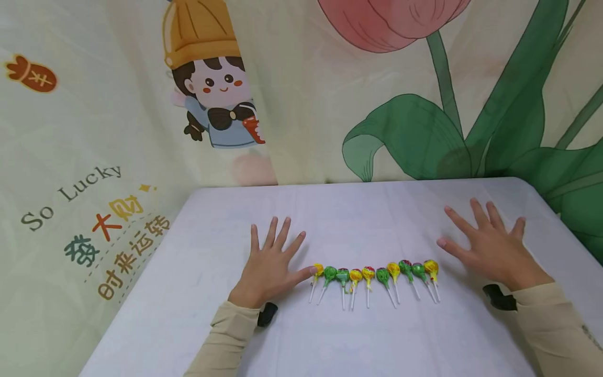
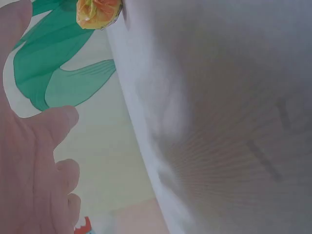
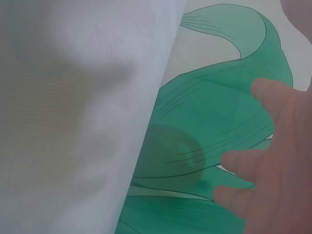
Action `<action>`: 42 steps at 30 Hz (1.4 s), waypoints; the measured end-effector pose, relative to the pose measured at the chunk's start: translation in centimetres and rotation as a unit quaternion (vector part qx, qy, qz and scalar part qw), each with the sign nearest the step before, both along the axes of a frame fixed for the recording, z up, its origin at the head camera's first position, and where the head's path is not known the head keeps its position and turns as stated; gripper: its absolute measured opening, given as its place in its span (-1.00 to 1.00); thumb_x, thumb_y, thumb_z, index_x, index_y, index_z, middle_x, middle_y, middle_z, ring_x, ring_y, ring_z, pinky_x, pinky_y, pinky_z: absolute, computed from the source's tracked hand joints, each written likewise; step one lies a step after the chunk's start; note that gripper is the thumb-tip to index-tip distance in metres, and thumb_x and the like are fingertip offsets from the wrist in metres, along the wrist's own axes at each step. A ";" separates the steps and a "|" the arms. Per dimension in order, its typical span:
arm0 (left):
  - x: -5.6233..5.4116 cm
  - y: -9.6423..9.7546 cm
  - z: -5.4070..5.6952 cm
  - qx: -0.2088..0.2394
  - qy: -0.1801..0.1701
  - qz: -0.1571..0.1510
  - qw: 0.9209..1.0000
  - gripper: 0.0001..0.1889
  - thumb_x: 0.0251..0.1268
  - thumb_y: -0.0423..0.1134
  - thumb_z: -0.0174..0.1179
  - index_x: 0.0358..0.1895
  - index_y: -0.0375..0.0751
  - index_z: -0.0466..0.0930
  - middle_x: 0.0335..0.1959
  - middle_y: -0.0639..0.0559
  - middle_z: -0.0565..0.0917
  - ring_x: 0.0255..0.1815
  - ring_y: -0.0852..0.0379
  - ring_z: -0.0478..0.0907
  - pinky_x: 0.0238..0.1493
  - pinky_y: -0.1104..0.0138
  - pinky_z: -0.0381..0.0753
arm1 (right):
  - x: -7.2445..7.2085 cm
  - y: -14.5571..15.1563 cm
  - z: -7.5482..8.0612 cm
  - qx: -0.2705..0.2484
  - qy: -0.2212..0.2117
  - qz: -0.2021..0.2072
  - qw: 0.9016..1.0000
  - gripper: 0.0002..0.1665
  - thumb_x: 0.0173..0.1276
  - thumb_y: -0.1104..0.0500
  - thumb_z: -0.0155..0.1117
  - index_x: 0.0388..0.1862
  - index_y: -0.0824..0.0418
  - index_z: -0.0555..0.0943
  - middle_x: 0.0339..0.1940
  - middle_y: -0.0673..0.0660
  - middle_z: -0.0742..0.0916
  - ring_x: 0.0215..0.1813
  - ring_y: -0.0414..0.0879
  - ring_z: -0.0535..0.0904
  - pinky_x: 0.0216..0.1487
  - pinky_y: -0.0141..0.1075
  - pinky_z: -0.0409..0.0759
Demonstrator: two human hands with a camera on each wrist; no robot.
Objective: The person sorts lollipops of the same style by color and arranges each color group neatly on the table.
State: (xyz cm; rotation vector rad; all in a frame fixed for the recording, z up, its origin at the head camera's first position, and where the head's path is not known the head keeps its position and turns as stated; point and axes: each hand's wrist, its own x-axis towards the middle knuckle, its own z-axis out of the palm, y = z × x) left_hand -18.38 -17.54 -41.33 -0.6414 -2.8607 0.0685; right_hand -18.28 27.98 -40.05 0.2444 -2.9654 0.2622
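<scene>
A row of several wrapped lollipops [image 1: 382, 276], green and yellow with white sticks, lies across the middle of the table. My left hand [image 1: 270, 272] is spread out left of the row, its thumb tip overlapping the leftmost yellow lollipop [image 1: 319, 269] in the head view. In the left wrist view a yellow lollipop head [image 2: 99, 13] shows at the top edge, apart from the fingers [image 2: 61, 122]. To the right of the row, my right hand [image 1: 494, 246] has its fingers spread and holds nothing. In the right wrist view only its fingers [image 3: 243, 165] appear beside the table edge.
The table [image 1: 358, 340] has a white cover. Behind it hangs a printed cloth [image 1: 301, 104] with a cartoon child, a tulip and lettering. A black wrist camera [image 1: 267, 314] sits under the left wrist, another black camera [image 1: 499, 298] under the right.
</scene>
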 end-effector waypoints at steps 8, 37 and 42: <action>0.6 -0.3 -0.5 0.006 0.003 -0.008 1.000 -0.11 0.27 0.56 -0.16 0.52 0.08 0.32 0.61 -0.16 0.04 0.62 -0.20 -0.17 0.42 -0.32 -0.43 | 0.4 -0.6 -0.7 0.001 0.020 0.025 0.999 0.00 0.35 -0.49 0.07 0.63 -0.06 0.15 0.53 0.53 0.14 0.49 0.56 -0.07 0.12 0.68 -0.36; 0.0 0.1 -1.9 0.169 -0.121 -0.066 0.976 -0.46 0.42 0.16 0.15 0.30 -0.07 0.59 0.30 0.01 0.56 0.37 -0.03 0.41 0.32 0.02 0.38 | 1.3 -1.8 -1.0 -0.191 -0.112 0.086 0.971 -0.26 0.46 -0.15 0.26 0.44 0.26 0.44 0.31 0.33 0.54 0.20 0.22 0.54 0.05 0.14 0.61; -0.4 0.5 -1.4 0.229 -0.176 -0.079 0.954 -0.46 0.41 0.09 0.20 0.36 -0.04 0.52 0.32 0.06 0.54 0.39 0.01 0.38 0.38 0.06 0.31 | 1.5 -1.6 -1.6 -0.204 -0.117 0.081 0.969 -0.29 0.46 -0.16 0.25 0.39 0.28 0.49 0.26 0.28 0.60 0.13 0.16 0.58 0.02 0.09 0.62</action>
